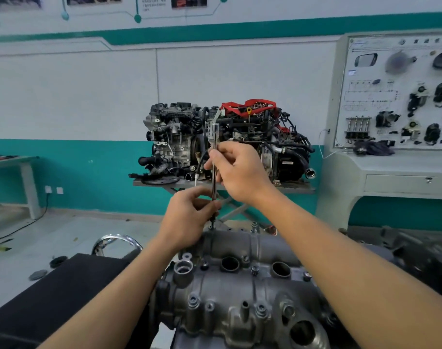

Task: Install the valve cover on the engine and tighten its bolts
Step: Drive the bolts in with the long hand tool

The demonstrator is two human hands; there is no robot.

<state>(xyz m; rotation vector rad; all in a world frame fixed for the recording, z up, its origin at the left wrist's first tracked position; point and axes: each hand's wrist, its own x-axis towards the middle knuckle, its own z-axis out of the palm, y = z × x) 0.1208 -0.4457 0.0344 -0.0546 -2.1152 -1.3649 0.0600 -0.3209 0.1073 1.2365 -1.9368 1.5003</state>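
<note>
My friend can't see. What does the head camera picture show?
A right hand grips a long thin tool high up and a left hand pinches it lower, standing it upright on a bolt at the far edge of a grey valve cover. Another engine sits behind.

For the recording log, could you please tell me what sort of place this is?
Likely an automotive training workshop: display engines on a stand, a demonstration board of mounted car parts, and a valve cover up close.

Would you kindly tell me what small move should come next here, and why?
Probably turn the driver with the right hand while the left hand steadies it: its tip sits on a bolt at the far edge of the valve cover.
</note>
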